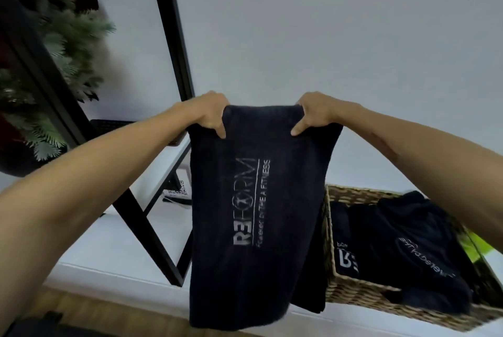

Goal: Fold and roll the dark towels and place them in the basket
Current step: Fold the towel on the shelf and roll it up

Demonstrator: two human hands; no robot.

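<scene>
Gripping the towel (255,217) by its top corners, your left hand (209,113) and right hand (313,113) hold it hanging lengthwise in front of you; the basket (353,293) sits lower right, nearer your right hand.

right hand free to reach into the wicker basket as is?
Probably not yet. The right hand and left hand both grip the hanging dark logo towel. The woven wicker basket sits open-topped below right; nothing blocks it.

Your head camera, tilted, looking forward and down.
It sits close behind both hands' grip on the towel (255,200); the left edge seems blurred.
</scene>
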